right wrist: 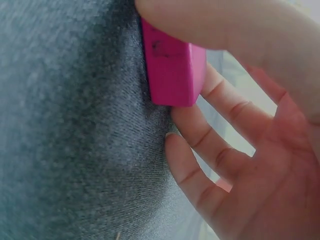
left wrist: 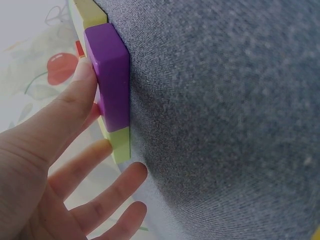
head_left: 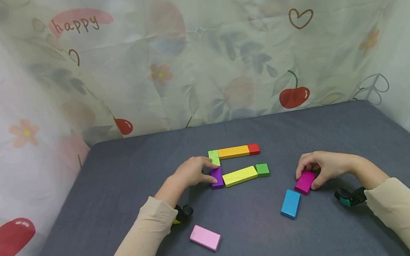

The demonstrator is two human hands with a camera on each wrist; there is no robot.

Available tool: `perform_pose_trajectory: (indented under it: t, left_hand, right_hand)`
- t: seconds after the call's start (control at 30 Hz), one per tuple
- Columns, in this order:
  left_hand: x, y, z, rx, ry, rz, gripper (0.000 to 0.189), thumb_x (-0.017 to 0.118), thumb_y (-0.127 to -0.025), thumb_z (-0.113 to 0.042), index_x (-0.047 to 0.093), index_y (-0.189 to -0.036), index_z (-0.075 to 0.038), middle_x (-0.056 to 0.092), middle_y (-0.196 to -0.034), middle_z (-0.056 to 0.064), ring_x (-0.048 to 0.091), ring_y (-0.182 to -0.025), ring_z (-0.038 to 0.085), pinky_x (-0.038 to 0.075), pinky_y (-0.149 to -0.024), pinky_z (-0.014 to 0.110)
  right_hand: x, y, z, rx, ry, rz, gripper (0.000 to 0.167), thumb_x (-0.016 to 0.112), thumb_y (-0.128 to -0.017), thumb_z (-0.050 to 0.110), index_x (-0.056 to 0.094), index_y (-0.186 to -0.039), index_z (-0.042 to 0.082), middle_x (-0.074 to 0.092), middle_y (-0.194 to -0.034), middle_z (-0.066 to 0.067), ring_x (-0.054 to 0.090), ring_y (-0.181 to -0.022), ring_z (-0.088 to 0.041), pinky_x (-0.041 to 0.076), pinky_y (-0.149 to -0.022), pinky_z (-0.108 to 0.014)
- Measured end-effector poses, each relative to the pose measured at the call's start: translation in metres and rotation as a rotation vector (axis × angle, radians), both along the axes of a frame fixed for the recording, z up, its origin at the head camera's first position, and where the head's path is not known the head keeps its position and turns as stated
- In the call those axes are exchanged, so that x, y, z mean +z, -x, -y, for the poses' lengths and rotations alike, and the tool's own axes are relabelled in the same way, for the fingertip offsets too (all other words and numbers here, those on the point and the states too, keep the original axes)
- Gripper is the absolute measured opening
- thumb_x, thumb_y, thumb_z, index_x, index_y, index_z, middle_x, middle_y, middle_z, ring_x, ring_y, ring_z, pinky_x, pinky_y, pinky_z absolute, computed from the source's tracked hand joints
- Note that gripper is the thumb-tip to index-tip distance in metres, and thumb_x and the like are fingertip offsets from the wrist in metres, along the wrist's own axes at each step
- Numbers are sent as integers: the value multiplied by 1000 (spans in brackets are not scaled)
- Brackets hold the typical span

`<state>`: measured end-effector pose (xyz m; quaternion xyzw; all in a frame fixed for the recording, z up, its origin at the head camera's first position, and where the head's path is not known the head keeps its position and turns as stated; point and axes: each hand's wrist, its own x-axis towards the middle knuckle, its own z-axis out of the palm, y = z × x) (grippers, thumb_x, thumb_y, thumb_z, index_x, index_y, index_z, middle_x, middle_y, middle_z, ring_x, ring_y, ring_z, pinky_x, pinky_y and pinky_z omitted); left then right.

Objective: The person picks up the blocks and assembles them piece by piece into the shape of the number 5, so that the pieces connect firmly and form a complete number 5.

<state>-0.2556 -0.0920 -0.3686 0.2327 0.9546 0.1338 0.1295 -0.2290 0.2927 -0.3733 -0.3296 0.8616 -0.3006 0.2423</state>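
My left hand (head_left: 191, 172) rests its thumb and index finger on the purple block (left wrist: 114, 80); its other fingers are spread off the block. That purple block abuts a light green block (head_left: 213, 157) at its far end and a yellow block (head_left: 240, 176) at its right. On the right, my right hand (head_left: 325, 165) pinches a magenta block (right wrist: 172, 70) between thumb and fingers, low at the cloth. Close to the magenta block's near corner lies a blue block (head_left: 290, 204).
An orange-yellow block (head_left: 233, 152) and a red block (head_left: 254, 149) extend right from the light green one. A green block (head_left: 262, 170) ends the yellow row. Nearer me lies a pink block (head_left: 205, 237). Dark cloth covers the table (head_left: 126, 172); a printed curtain hangs behind.
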Motion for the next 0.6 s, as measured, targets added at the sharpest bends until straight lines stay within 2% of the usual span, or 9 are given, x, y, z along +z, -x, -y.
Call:
perform_pose_trajectory:
  t: [0.23,0.6]
  left_hand:
    - [0,0,0,2,0,2,48,74,-78,-35,64,-122,-20,52,-139,5,43,-133,26,35,-111,44]
    - [-1,0,-1,7,6,2,49,74,-77,-35,63,-123,-21,51,-139,5,43,-133,25,35,-111,44]
  right_hand:
    - [2,0,3,-17,-22,-35,28,75,-76,22,65,-102,19,56,-104,0,48,-92,-3,46,-82,-23]
    - [10,2,16,-21,-22,-68,29,75,-77,25,65,-104,21,56,-106,1,49,-95,-6,47,-82,-26]
